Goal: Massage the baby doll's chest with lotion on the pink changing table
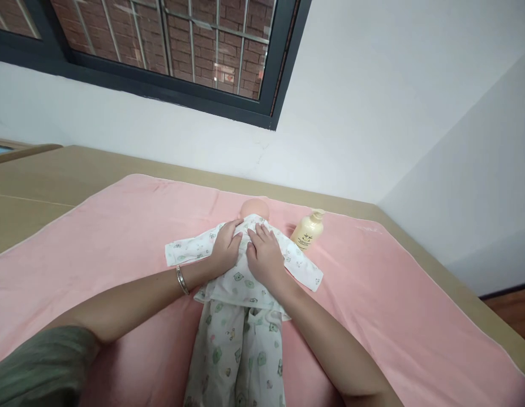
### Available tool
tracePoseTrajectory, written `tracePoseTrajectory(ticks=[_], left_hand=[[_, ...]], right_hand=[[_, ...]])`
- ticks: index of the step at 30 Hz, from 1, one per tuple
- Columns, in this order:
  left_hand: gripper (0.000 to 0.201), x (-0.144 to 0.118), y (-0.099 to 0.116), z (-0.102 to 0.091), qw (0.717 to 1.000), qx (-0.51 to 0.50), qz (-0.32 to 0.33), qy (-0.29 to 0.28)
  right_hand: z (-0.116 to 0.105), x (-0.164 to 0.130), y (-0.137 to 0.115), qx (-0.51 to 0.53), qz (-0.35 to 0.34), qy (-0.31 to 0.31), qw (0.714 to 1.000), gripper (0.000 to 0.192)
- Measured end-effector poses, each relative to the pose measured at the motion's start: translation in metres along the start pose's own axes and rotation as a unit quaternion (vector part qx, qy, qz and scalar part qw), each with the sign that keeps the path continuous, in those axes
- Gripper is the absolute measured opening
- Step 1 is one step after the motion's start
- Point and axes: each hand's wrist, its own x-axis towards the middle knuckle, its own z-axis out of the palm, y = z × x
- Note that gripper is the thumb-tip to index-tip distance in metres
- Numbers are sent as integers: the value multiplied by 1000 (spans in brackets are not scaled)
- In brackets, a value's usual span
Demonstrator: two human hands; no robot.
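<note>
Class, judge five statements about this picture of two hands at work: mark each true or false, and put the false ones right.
1. The left hand and right hand both rest on the patterned top. True.
2. A bracelet is worn on the right arm. False: the bracelet is on the left arm.
3. The pale yellow bottle is on the pink cloth. True.
4. The right hand is gripping the bottle. False: it lies on the top, apart from the bottle.
5. The trousers are plain blue. False: the trousers are white with a green print.
</note>
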Motion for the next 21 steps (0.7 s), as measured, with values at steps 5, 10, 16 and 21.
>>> tracePoseTrajectory(ticks=[5,10,16,21], left_hand=[[44,-9,5,-13,990,35,131,-26],[41,-23,39,-14,978,-46,198,-53],[48,7,105,31,920,-326,-106,-188],[61,60,127,71,806,-462,-303,-213]], right_hand=[[-34,8,-1,43,22,14,999,51],[-105,13,16,84,70,101,989,57],[-151,11,52,93,135,75,984,61],[-144,17,70,58,166,32,984,56]])
